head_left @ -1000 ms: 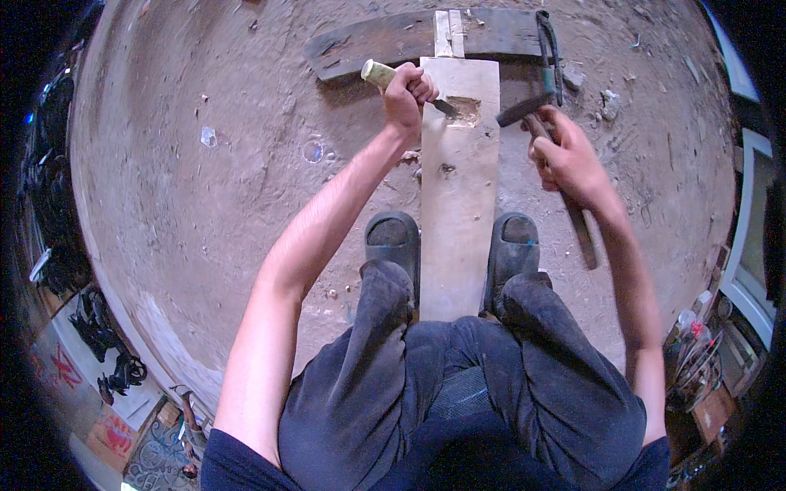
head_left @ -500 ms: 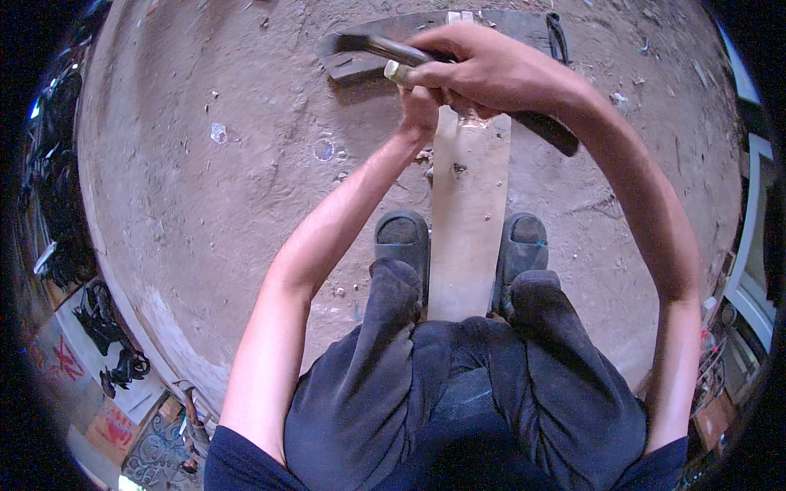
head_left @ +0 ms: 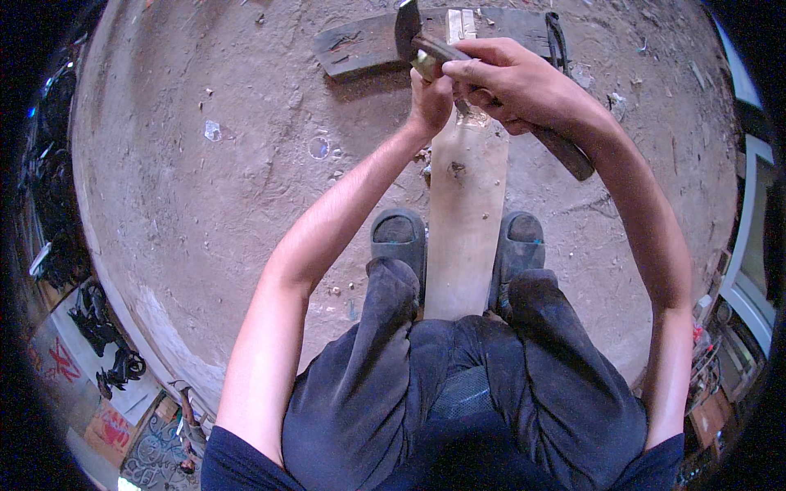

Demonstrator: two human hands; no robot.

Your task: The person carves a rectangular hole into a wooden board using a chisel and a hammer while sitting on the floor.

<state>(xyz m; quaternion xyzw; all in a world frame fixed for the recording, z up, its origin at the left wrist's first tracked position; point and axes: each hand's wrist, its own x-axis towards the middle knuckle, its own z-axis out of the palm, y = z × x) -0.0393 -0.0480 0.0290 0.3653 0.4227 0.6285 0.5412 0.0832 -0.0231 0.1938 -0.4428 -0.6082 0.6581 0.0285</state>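
Note:
My right hand (head_left: 532,86) is closed around the dark handle of a hammer (head_left: 565,151), whose metal head is up at the far left of the hand. Just under the hammer head, my left hand (head_left: 431,106) grips a chisel (head_left: 425,65), its pale handle end sticking up out of the fist. Most of the chisel's lower part is hidden by the hands. Below both hands lies a long pale wooden plank (head_left: 467,237), with a cut, splintered patch near its far end. The plank runs back between my legs, and I sit over its near end.
Under the plank's far end a dark weathered board (head_left: 360,45) lies crosswise. A dark bent metal tool (head_left: 557,41) rests on that board's right part. My sandals (head_left: 399,233) flank the plank on the dusty floor. A white frame (head_left: 749,237) leans at the far right.
The hammer head has swung up and to the right, from beyond the chisel's left side to above its handle end. My right hand has shifted slightly right and down.

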